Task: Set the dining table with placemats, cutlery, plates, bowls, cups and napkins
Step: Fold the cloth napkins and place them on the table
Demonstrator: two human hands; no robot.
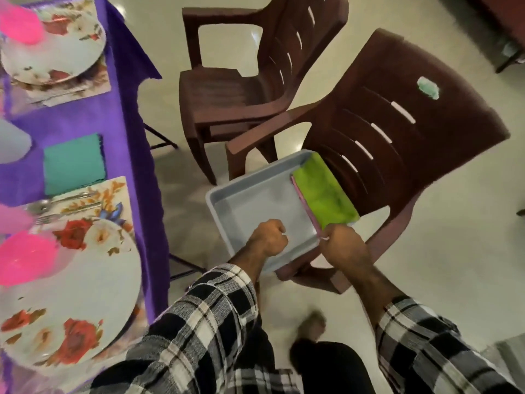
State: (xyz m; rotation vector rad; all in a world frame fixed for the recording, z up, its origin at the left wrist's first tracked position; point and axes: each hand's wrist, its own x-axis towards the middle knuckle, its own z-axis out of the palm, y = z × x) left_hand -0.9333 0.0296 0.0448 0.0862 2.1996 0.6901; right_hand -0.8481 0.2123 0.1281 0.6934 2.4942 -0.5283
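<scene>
A grey tray [250,200] rests on the seat of a brown plastic chair [397,132]. In its right side lie a green napkin [324,191] and a pink napkin [305,203] seen edge-on beneath it. My right hand [343,245] pinches the near corner of these napkins. My left hand [268,237] is a closed fist over the tray's near rim, holding nothing visible. On the purple-covered table at left, a teal napkin [74,163] lies between two floral placemats, each with a floral plate [74,302] and a pink bowl [25,257]. Cutlery [56,203] lies on the near placemat.
A second brown chair [241,81] stands behind, close to the table's corner. The purple cloth [136,132] hangs over the table's edge. My foot [312,325] is on the pale tiled floor below the tray.
</scene>
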